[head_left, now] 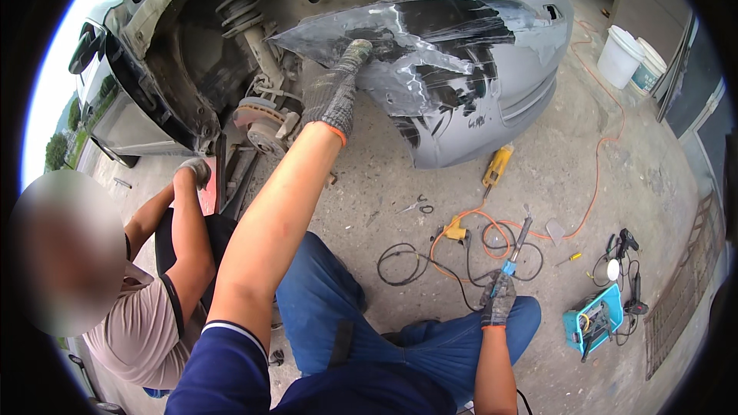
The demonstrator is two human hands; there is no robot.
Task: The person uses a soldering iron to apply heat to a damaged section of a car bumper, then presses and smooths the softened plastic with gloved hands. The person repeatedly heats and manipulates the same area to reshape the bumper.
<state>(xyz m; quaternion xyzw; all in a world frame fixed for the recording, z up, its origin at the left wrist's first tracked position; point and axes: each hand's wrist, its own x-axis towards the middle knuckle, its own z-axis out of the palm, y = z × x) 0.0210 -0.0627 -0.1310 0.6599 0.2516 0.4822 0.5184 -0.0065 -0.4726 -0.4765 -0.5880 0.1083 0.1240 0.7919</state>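
Note:
A cracked, patched grey and black bumper point(530, 54) is in front of me, its torn end toward the open wheel well. My left hand point(332, 92), in a grey knit glove with an orange cuff, reaches out to that end. It grips the bumper's edge, with one digit stretched along the surface; the other fingers are mostly hidden. By my right knee, my right hand point(500, 300), in a similar glove, is closed around a blue-handled hot-air welding gun point(510, 267). Its long metal barrel points up and away from me, apart from the bumper.
A co-worker point(146, 330) crouches at my left, a gloved hand near a red jack point(208, 188). Exposed brake disc point(261, 119) and strut are beyond. Orange extension cord point(600, 184), scissors point(419, 204), a screwdriver point(573, 258), a teal tool basket point(570, 330) and white buckets point(619, 58) occupy the floor.

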